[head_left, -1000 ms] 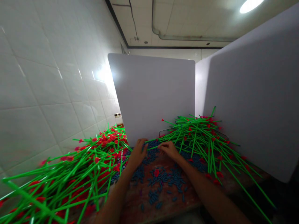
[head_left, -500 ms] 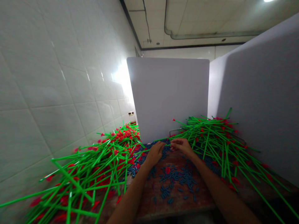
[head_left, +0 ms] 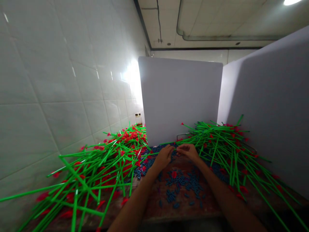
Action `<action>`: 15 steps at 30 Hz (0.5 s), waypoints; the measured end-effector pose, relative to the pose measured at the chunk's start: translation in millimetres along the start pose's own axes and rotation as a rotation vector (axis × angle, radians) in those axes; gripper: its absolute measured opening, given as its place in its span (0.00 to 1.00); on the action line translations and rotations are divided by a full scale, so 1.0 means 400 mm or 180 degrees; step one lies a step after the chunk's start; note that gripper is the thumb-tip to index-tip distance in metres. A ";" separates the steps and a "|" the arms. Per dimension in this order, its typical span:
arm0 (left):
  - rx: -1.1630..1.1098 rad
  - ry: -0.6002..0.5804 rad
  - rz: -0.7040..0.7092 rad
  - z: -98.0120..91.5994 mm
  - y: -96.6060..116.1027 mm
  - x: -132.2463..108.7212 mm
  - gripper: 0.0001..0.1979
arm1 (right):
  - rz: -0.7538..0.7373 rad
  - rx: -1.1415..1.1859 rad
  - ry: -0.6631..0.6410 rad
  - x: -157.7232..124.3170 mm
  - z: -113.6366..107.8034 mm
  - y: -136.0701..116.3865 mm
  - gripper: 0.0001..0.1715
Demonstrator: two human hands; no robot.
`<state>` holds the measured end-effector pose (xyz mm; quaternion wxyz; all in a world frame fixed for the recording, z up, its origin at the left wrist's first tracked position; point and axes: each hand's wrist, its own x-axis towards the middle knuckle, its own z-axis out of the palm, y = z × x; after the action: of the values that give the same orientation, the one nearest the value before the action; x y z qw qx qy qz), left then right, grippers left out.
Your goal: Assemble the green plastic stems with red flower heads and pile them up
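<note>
My left hand (head_left: 164,157) and my right hand (head_left: 189,151) meet over the far middle of a reddish-brown table (head_left: 185,209). Both have their fingers pinched together on a thin green stick (head_left: 154,153) that runs out to the left of my left hand. Small blue caps (head_left: 185,183) lie scattered on the table just below my hands, with one red piece (head_left: 173,174) among them. What my right fingertips pinch beyond the stick is too small to tell.
A big heap of green sticks with red tips (head_left: 101,164) fills the left side along the tiled wall (head_left: 48,80). Another heap (head_left: 224,145) lies at the right. White partition boards stand behind (head_left: 181,96) and at the right (head_left: 270,103). A small jar (head_left: 138,119) stands by the wall.
The view has swung to the left and slightly up. My hands have stayed together at the same spot, still pinching a green stick.
</note>
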<state>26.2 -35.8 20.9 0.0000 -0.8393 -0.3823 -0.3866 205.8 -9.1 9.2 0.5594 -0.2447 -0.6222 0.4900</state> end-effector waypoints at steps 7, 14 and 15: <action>-0.0366 0.0055 -0.0023 0.004 0.003 0.003 0.13 | 0.0448 0.0330 0.0011 -0.005 -0.007 -0.009 0.16; -0.0815 0.0284 -0.0332 -0.004 0.045 0.004 0.11 | 0.0965 0.1150 -0.0254 -0.022 -0.028 -0.034 0.15; -0.0778 0.0235 -0.0329 -0.007 0.046 0.004 0.12 | 0.0990 0.1185 -0.0301 -0.022 -0.028 -0.031 0.16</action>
<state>36.8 -48.7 29.3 -0.1080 -0.7975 -0.3748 -0.4603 221.7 -18.0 14.9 0.4829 -0.2071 -0.5015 0.6873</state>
